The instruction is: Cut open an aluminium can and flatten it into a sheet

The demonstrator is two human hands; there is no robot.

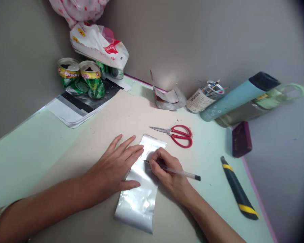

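While your left hand (116, 165), fingers spread, steadies the silver sheet (138, 206) on the table (212, 145), nearer than the scissors (181, 136), your right hand (176, 185) pinches the pen (190, 174) over it, apparently marking; another stroke would call for light, even pressure.

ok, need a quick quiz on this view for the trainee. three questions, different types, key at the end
1. Multiple choice: what is the right hand holding?
a) a paintbrush
b) a pen
c) tweezers

2. True or false: the left hand is spread, with fingers and thumb over the silver sheet.

3. Fill in the blank: in the picture, the black-and-yellow tool lies to the ____ of the red-handled scissors.

Key: 1 b; 2 true; 3 right
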